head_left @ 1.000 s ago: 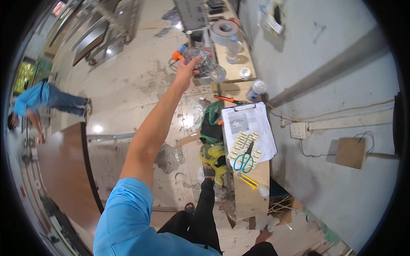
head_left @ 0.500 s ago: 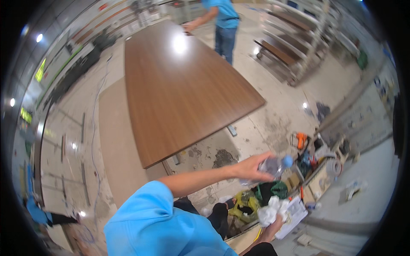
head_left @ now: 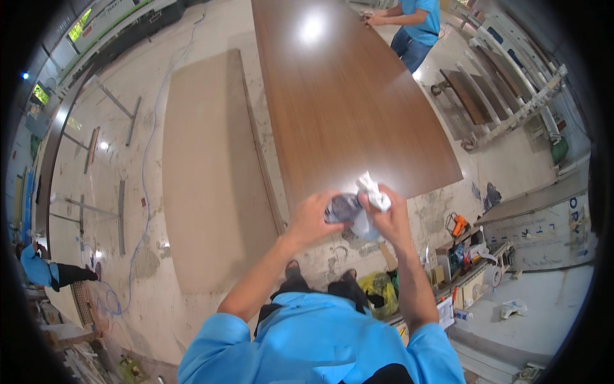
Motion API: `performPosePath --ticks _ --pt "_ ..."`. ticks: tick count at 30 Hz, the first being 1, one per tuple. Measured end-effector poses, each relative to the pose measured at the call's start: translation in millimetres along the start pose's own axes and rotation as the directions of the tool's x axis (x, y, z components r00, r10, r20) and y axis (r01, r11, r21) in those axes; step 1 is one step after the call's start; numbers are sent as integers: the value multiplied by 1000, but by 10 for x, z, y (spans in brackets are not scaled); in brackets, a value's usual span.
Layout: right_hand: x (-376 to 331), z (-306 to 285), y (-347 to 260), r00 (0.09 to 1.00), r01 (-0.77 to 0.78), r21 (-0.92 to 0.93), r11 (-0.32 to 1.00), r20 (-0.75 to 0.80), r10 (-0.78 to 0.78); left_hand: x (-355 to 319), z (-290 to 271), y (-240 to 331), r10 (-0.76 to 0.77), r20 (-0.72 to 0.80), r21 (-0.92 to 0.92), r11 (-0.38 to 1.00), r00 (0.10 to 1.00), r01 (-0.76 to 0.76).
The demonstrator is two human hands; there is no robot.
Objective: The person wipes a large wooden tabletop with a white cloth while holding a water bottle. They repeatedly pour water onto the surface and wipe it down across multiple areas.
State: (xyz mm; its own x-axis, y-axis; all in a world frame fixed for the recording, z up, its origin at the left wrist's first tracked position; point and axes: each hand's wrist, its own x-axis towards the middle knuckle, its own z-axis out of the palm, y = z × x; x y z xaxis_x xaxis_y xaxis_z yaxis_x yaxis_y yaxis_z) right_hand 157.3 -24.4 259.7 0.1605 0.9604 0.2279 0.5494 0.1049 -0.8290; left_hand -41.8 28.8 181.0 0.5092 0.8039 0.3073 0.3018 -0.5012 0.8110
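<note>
In front of my chest, my left hand [head_left: 308, 223] is closed round a clear plastic bottle [head_left: 343, 208]. Close against the bottle, my right hand [head_left: 393, 221] grips a crumpled white cloth [head_left: 372, 192], its fingers bent round it. A pale bluish, see-through part shows between the hands; I cannot make out the bottle's cap. Just beyond my hands lies the near end of a large wood-brown panel [head_left: 345, 109] with a glossy top.
A beige board [head_left: 204, 166] lies low at the left. Across the brown panel, a person in a blue shirt [head_left: 419, 19] has both hands near its edge. At right are a rack [head_left: 511, 102], an orange power tool [head_left: 457, 224] and a cluttered bench [head_left: 476, 288]. A cable [head_left: 142, 179] crosses the floor.
My left hand has brought the bottle back from the right to in front of me. My right hand has lifted the white cloth from the bench side up beside it. The view has turned left.
</note>
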Motion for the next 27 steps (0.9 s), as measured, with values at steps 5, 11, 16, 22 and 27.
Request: performPosePath --ticks 5,11,16,22,27 --pt "314 218 -105 989 113 -24 993 102 -110 -18 -291 -98 -190 0 -75 979 982 189" --pt "544 424 -71 981 142 -57 988 144 -132 11 -298 -49 -63 -273 217 968 960 126" --pt "875 584 3 946 231 -47 972 243 -213 117 -435 -199 -321 -138 133 931 937 339" --pt "1280 1005 -39 948 270 -80 959 197 -251 327 -622 -469 -93 -404 307 923 910 231" --pt "1878 1584 -264 904 384 -15 923 209 -373 640 -1364 -976 -322 -106 -28 947 941 321"
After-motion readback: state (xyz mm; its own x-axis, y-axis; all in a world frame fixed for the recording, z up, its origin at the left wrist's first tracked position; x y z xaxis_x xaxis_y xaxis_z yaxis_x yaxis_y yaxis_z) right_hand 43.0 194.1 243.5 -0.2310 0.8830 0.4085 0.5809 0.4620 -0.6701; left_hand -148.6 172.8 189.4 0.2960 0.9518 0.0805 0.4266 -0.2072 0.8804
